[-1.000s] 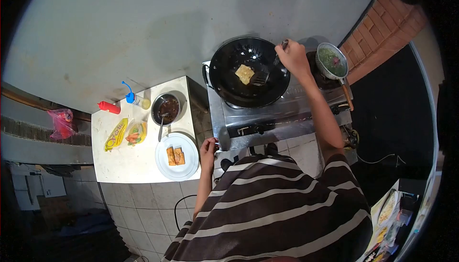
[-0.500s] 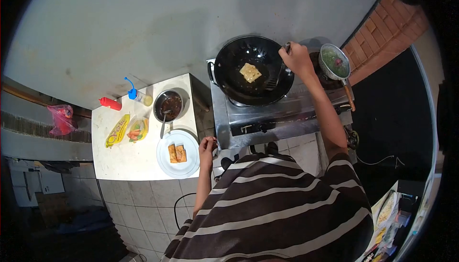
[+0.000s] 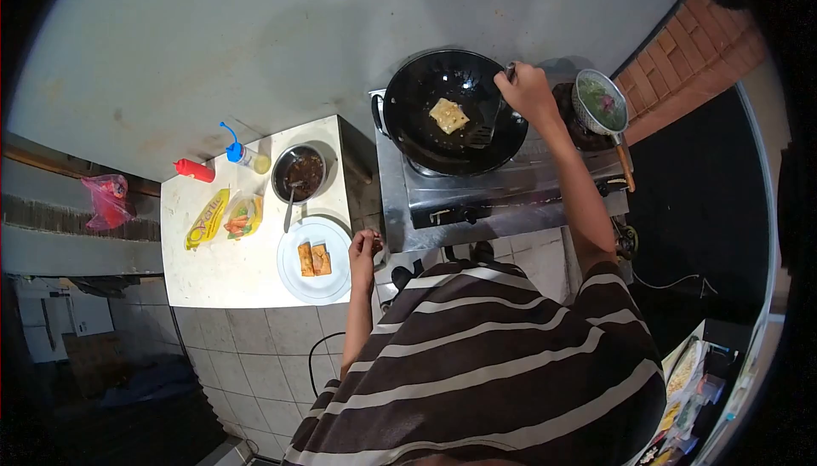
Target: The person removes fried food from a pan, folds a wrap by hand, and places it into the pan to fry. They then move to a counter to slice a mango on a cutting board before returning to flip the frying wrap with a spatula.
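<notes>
My right hand (image 3: 529,94) is wrapped round the handle of a slotted spatula (image 3: 482,132), whose head rests inside the black wok (image 3: 413,147) on the stove. Just left of the spatula head, a pale folded piece of food (image 3: 448,115) lies in the wok, not touching it. My left hand (image 3: 366,247) hangs between the white table and the stove's front left corner, fingers curled; whether they hold anything is too small to tell. Beside it, a white plate (image 3: 292,285) on the table carries golden fried pieces (image 3: 314,259).
On the white table (image 3: 191,283) are a metal bowl (image 3: 319,194) of dark sauce with a spoon, a red bottle (image 3: 195,170), a blue-capped bottle (image 3: 248,158) and yellow packets (image 3: 208,218). A pot of greens (image 3: 602,103) sits on the stove's right side (image 3: 519,194).
The camera view has shifted slightly, moving the table and wok up in the frame. The spatula head still lies right of the food, and my right hand keeps its hold.
</notes>
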A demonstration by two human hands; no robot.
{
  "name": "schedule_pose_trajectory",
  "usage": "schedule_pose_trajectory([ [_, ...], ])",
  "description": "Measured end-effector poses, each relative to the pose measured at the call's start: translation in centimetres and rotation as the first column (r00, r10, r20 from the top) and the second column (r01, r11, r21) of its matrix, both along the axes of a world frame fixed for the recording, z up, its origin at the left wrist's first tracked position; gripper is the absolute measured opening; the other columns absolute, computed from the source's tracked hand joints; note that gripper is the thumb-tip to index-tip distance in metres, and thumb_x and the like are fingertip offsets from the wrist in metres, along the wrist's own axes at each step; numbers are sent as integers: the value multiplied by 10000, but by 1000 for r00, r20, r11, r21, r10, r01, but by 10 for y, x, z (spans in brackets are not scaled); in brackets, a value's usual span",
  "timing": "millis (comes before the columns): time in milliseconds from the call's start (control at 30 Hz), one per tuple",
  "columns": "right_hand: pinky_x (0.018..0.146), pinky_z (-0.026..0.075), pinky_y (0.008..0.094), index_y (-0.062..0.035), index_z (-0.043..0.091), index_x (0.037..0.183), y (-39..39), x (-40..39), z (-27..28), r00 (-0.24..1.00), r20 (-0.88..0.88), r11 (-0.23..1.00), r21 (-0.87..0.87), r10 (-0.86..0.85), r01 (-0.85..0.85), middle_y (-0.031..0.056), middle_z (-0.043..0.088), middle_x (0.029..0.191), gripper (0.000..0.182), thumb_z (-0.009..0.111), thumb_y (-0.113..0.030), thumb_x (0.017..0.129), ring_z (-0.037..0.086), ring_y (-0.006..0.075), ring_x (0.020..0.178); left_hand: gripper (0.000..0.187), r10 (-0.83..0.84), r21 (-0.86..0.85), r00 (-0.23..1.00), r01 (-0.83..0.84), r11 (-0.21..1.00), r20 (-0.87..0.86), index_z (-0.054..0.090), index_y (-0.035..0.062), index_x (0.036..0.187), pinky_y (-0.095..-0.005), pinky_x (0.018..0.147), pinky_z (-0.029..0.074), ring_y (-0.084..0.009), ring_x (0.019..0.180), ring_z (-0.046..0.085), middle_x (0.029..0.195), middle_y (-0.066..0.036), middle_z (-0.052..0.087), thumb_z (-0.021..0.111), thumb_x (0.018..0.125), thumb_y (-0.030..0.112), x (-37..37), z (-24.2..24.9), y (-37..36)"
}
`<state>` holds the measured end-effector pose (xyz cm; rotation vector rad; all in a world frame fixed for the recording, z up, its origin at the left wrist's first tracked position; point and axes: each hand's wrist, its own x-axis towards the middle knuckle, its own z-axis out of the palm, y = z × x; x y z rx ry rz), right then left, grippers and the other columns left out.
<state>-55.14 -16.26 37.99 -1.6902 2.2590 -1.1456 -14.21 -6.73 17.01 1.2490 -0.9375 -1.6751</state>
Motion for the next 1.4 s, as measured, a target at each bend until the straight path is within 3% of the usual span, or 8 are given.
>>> schedule_pose_trajectory([
  [67,624,470,453,71,584,736,4,1,-1,1000,-16,1000,2,5,-5,268,598,695,329,632,-249,791,596,452,689,183,27,42,999,-26,999,-17,591,68,961,-273,750,483,-125,778,581,867,-17,583,550,990,245,-3,1,3],
  [367,582,431,406,61,551,710,15,1,-14,984,160,996,69,-73,63,195,555,595,332,606,-254,801,538,328,545,204,18,42,1000,-18,999,15,597,86,951,-255,767,469,-95,786,561,919,0,598,552,991,282,-10,7,8],
  [667,556,427,397,61,558,718,1,-12,14,977,205,994,-81,-55,73,190,539,588,318,631,-236,803,527,272,516,208,-12,24,1000,11,1000,17,599,77,949,-256,778,474,-94,793,558,923,-4,594,543,995,271,-21,15,1],
  [867,552,432,382,64,568,746,-10,-8,28,987,158,993,-117,41,-23,209,537,581,284,612,-206,822,534,275,510,211,-21,21,1000,21,1000,5,601,71,952,-251,766,470,-97,790,563,921,-8,601,554,989,273,-23,5,2],
  [967,581,455,395,32,590,855,-4,7,34,948,101,953,-26,303,-302,214,566,622,202,596,-168,826,588,316,566,216,-14,31,1000,14,999,7,601,70,953,-249,763,469,-99,787,564,917,-8,603,558,987,279,-21,5,3],
  [1033,623,471,422,3,595,928,-1,13,30,872,-104,877,-3,478,-481,199,595,701,193,597,-150,810,609,365,655,216,-5,22,1000,5,1000,12,601,70,956,-251,763,469,-97,789,565,910,-6,602,554,990,278,-21,6,2],
  [1067,656,480,441,-17,591,977,5,18,30,861,-146,873,61,488,-484,181,605,793,209,600,-143,811,606,389,734,208,5,24,1000,-5,1000,18,600,78,957,-260,756,472,-101,791,571,913,-5,601,557,988,280,-21,8,4],
  [1400,652,485,419,-70,578,984,37,12,10,832,-192,854,83,520,-514,124,566,899,157,620,-140,850,616,336,771,215,27,28,999,-28,999,31,609,87,947,-239,756,454,-83,787,558,904,10,601,550,990,289,-15,2,14],
])
